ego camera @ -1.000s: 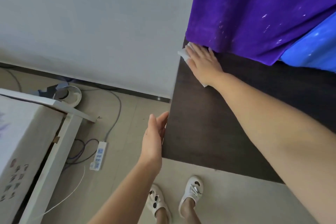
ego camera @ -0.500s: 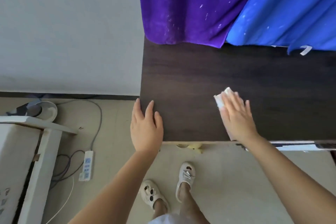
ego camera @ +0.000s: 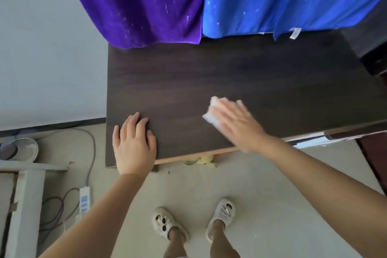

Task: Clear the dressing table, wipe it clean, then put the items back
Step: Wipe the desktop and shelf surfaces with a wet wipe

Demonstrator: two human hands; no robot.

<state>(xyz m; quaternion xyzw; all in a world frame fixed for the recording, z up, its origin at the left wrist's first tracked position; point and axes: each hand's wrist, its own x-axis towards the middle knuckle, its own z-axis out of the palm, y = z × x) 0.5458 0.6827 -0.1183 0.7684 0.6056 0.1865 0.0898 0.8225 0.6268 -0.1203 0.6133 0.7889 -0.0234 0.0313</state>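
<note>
The tabletop (ego camera: 209, 81) is bare of items; the clearing step appears complete and the wiping step is in hand. The right hand (ego camera: 236, 125) lies flat, palm down, on a white cloth (ego camera: 211, 111) pressed against the dark wood near the front edge, right of centre; its fingers (ego camera: 240, 109) are spread over the cloth, pinning it rather than clenching it, and the hand is blurred, consistent with a stroke in progress. Compared with a second ago, the cloth has travelled from the back left corner, under the purple curtain (ego camera: 142, 6), to the front middle of the surface, and within the last half second it sits in much the same front zone. The left hand (ego camera: 134, 142), previously held edge-on beside the table's left side, now rests open and flat on the front left corner, grasping nothing, apparently as a brace. In judgement, the left and front portions have been covered, while the right end beneath the blue curtain (ego camera: 293, 0) remains to be wiped. No items for replacement are in view. A power strip (ego camera: 84, 200) and cables lie on the floor (ego camera: 188, 190) to the left, well apart from the work, and a yellowish scrap (ego camera: 204, 161) lies under the front edge.
</note>
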